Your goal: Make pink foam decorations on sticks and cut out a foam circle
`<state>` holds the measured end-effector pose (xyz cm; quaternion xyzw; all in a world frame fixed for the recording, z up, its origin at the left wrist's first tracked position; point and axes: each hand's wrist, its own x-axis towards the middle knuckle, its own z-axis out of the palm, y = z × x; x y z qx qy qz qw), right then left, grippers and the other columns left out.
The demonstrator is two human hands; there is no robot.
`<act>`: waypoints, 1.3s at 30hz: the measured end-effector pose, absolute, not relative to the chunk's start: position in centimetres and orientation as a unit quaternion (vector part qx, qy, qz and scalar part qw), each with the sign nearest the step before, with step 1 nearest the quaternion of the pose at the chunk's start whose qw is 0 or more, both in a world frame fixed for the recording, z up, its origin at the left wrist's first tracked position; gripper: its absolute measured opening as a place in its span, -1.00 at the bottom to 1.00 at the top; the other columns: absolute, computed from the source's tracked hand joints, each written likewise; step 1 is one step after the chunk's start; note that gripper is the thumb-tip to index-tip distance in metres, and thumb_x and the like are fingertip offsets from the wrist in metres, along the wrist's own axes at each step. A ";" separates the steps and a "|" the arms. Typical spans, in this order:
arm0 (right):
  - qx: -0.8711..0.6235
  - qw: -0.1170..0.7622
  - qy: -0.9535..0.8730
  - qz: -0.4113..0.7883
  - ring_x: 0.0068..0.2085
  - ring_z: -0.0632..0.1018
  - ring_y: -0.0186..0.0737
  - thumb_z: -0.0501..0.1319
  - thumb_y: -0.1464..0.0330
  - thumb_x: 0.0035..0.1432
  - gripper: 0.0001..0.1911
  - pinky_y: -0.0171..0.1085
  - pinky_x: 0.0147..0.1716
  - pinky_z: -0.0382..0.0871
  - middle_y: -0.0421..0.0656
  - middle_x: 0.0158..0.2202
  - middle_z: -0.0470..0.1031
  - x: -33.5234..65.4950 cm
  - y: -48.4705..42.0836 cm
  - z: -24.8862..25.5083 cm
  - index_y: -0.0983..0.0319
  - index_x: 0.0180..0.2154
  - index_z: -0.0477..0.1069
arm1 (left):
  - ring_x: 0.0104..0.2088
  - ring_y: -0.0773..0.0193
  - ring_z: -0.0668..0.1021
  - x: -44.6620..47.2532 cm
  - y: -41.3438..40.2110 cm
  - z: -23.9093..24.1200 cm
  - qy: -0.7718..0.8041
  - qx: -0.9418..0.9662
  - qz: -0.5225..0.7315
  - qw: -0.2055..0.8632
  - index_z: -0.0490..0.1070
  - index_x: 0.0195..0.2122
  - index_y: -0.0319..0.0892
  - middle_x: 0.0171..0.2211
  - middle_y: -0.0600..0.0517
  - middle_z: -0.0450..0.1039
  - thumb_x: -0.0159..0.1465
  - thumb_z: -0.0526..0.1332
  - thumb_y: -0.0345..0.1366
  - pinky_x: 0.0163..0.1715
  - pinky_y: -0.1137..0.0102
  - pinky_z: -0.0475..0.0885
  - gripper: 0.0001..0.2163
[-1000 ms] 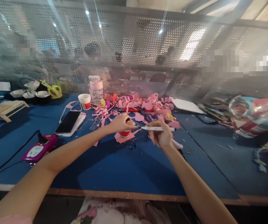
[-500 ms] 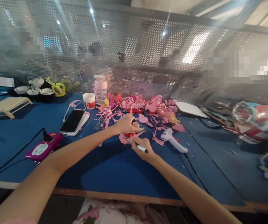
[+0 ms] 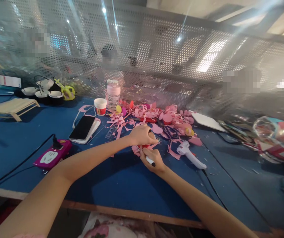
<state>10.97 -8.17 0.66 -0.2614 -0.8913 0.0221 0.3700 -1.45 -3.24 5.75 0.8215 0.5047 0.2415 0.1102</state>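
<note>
My left hand [image 3: 142, 135] is cupped over a small red cup [image 3: 146, 145] standing on a pink paper piece [image 3: 137, 150] on the blue table [image 3: 122, 178]. My right hand [image 3: 153, 160] sits just in front of the cup, fingers closed round a white marker [image 3: 151, 161] whose tip points at the cup and paper. A white glue gun [image 3: 190, 153] lies to the right of both hands.
A heap of pink paper scraps [image 3: 157, 115] lies behind the hands. A phone on a case [image 3: 84, 128], a paper cup [image 3: 100, 106] and a pink bottle [image 3: 113, 94] stand at left-centre. A magenta power strip [image 3: 53, 154] is near-left. Perforated metal screen [image 3: 157, 59] closes the back.
My right hand swung the marker from level beside the cup down to the table in front of it. The glue gun came into sight. The view shifted left.
</note>
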 end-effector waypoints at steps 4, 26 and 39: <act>-0.263 0.380 -0.887 0.009 -0.73 0.21 -0.43 0.00 0.49 0.11 -0.71 -0.37 -0.68 0.03 -0.30 -0.76 0.19 11.3 -8.2 0.9 0.18 -0.63 0.12 | -0.29 0.08 0.48 -1.3 -3.5 5.9 0.516 0.814 0.242 0.113 0.34 -0.40 -0.24 -0.29 -0.13 0.40 -0.01 0.13 0.09 -0.33 0.29 0.36 -0.57; -0.230 0.328 -0.915 -0.053 -0.70 0.30 -0.40 0.01 0.53 0.03 -0.77 -0.40 -0.67 0.05 -0.27 -0.71 0.29 10.7 -7.6 0.8 0.19 -0.61 0.18 | -0.27 0.09 0.48 -1.0 -3.7 5.9 0.520 0.805 0.255 0.127 0.35 -0.41 -0.23 -0.29 -0.13 0.40 -0.02 0.17 0.01 -0.30 0.29 0.38 -0.63; -0.229 0.309 -0.917 -0.103 -0.69 0.32 -0.40 0.01 0.52 0.05 -0.77 -0.39 -0.65 0.06 -0.26 -0.72 0.32 11.0 -7.5 0.5 0.21 -0.61 0.21 | -0.28 0.11 0.47 -1.1 -3.7 5.7 0.523 0.805 0.255 0.115 0.34 -0.40 -0.24 -0.30 -0.12 0.38 -0.02 0.17 0.02 -0.34 0.32 0.38 -0.63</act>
